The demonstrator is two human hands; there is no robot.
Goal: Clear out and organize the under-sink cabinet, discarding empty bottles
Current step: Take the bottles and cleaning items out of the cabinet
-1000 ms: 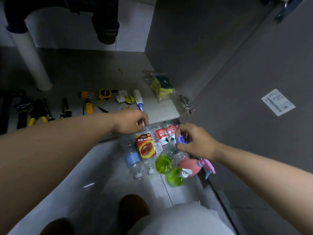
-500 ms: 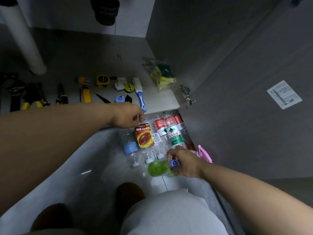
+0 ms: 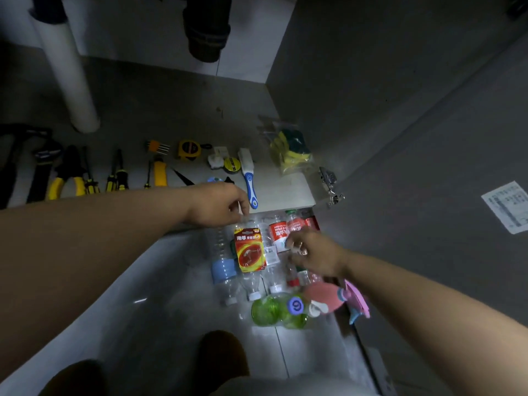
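Several clear plastic bottles lie side by side on the floor in front of the open cabinet, some with red labels. My left hand pinches the top edge of a red and yellow battery pack that hangs over the bottles. My right hand is down on the red-labelled bottles with its fingers curled; I cannot tell whether it grips one. A green bottle with a blue cap lies free on the floor nearer to me, next to a pink spray bottle.
On the cabinet floor lie pliers, screwdrivers, a tape measure, a blue and white brush and bagged sponges. A white pipe stands at the back left. The open door is at the right.
My right hand let go of the green bottle, which now lies on the floor, and moved up onto the red-labelled bottles. My left hand still holds the battery pack.
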